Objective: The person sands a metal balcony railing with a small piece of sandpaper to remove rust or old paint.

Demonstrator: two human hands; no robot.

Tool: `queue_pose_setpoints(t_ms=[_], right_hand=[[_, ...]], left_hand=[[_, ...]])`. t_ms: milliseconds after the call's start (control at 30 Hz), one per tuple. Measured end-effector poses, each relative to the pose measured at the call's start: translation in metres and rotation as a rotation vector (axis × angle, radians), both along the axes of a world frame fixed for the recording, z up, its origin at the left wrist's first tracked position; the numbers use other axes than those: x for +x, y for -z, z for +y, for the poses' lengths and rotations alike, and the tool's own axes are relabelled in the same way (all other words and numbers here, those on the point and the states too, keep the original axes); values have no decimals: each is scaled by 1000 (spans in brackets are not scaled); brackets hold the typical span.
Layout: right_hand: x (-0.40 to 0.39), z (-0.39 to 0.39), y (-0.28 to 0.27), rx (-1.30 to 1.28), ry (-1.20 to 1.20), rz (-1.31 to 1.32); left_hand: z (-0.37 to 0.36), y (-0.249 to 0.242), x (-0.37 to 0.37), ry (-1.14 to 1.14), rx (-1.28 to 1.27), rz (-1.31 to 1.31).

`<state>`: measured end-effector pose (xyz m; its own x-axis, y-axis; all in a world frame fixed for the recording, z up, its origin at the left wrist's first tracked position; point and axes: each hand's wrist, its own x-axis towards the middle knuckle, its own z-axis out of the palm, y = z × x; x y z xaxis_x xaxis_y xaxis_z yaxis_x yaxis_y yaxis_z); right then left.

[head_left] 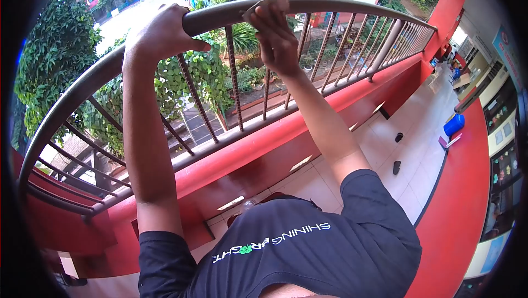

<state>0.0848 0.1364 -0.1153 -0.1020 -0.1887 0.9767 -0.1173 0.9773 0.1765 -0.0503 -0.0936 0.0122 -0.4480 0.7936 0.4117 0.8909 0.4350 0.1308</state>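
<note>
A dark round handrail curves across the top of the view. My left hand is wrapped over it, fingers on the far side and thumb stretched out to the right. Further right along the rail, my right hand is closed on a folded grey-brown cloth and presses it against the rail's top. The fingers partly cover the cloth, so its full shape is hidden. Below the rail run twisted metal bars, which meet a lower rail.
A red ledge lies under the railing. Behind me runs a tiled corridor with a pair of dark sandals, a blue bucket and a red wall. Beyond the railing are trees and a garden below.
</note>
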Motion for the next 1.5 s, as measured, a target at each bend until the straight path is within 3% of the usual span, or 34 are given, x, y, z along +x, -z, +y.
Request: queue_pose_setpoints(t_ms=[67,133,167,200,267,300,333,400,467,533,567,600,667,733,767,800,867,933,967,1000,1067,1100,1133,1200,1233,1267,1367,1400,1467,1500], right_hand=[[-1,16,-2,-47,2,81],[3,26,-15,-824,-196,359],[-1,52,-8,-1073,-279,383],[-2,49,-10,-1080,-285,378],[0,30,-16,-11,208,289],[8,23,-14,143,148,126],[9,27,-16,126,139,111],[13,44,-18,-435,-36,203],[24,67,-35,-1008,-76,309],[20,48,-36,-601,-7,165],[25,27,-35,-336,12,38],[32,18,-35,-81,4,-92],[39,32,-37,-13,-36,-123],[31,70,-32,-371,99,199],[35,68,-37,-900,11,245],[36,72,-37,-945,184,176],[16,85,-8,-524,41,5],[31,46,-25,90,66,-1],[32,58,-25,138,61,-2],[32,73,-25,149,59,10],[29,100,-30,-499,26,327],[32,96,-33,-607,-2,343],[25,86,-35,-495,98,330],[19,52,-27,-169,57,92],[21,34,-24,-135,-67,-30],[24,34,-27,-71,-42,-46],[28,80,-38,-350,36,258],[38,81,-44,-613,-25,293],[34,69,-45,-718,-37,198],[18,69,-33,-331,99,184]], left_hand=[[1,3,1,-18,17,27],[3,3,-2,-26,-7,19],[3,5,-4,-35,-8,17],[3,9,-6,-30,35,51],[4,9,-5,-30,61,87],[3,7,-1,-44,68,113],[1,6,5,-58,69,132],[3,-2,9,-87,-69,117],[3,5,6,-120,8,152],[1,0,17,-134,-16,218],[-2,-26,79,-276,-150,80],[3,-24,74,-342,-101,46],[0,-25,73,-306,-132,58],[1,-3,29,-215,-42,142],[2,7,13,-126,51,230],[1,9,14,-135,64,234],[2,5,18,-185,1,238],[1,5,19,-203,15,329],[2,2,22,-223,4,289],[2,1,24,-241,-12,246],[3,5,22,-252,40,275],[3,3,25,-256,18,246],[4,0,28,-260,-5,217],[3,2,26,-265,8,242],[3,2,26,-270,20,256],[4,0,27,-270,22,261],[3,-3,29,-271,-21,219],[3,-3,28,-259,-15,228],[2,-4,29,-246,-8,236],[1,-5,31,-243,-17,213]])
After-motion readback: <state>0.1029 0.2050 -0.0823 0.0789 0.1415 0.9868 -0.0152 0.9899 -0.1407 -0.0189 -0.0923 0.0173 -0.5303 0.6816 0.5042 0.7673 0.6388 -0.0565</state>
